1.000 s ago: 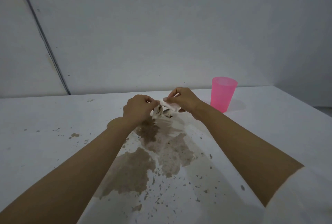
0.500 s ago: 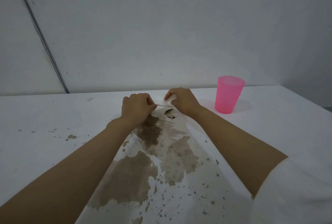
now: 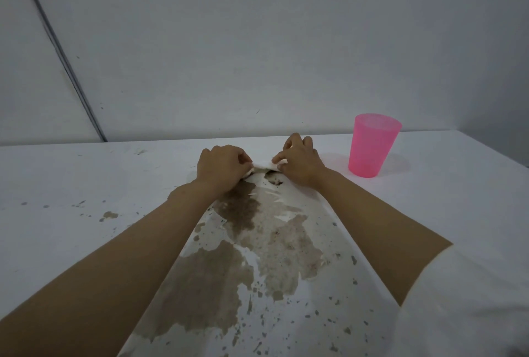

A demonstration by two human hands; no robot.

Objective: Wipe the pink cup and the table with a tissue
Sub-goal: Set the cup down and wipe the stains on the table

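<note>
A white tissue (image 3: 262,165) is stretched flat between my two hands on the white table (image 3: 86,185), at the far end of a brown spill (image 3: 243,242). My left hand (image 3: 221,167) pinches its left end and my right hand (image 3: 299,163) pinches its right end. Most of the tissue is hidden under my fingers. The pink cup (image 3: 372,149) stands upright to the right of my right hand, apart from it.
Brown puddles and many small splashes (image 3: 315,313) spread over the table between my forearms and toward me. A few spots (image 3: 108,216) lie to the left. A grey wall (image 3: 257,56) rises right behind the table's far edge.
Both hands have lowered the tissue from just above the table onto its surface and pulled it out flat. The dark-stained underside seen earlier is now face down or hidden.
</note>
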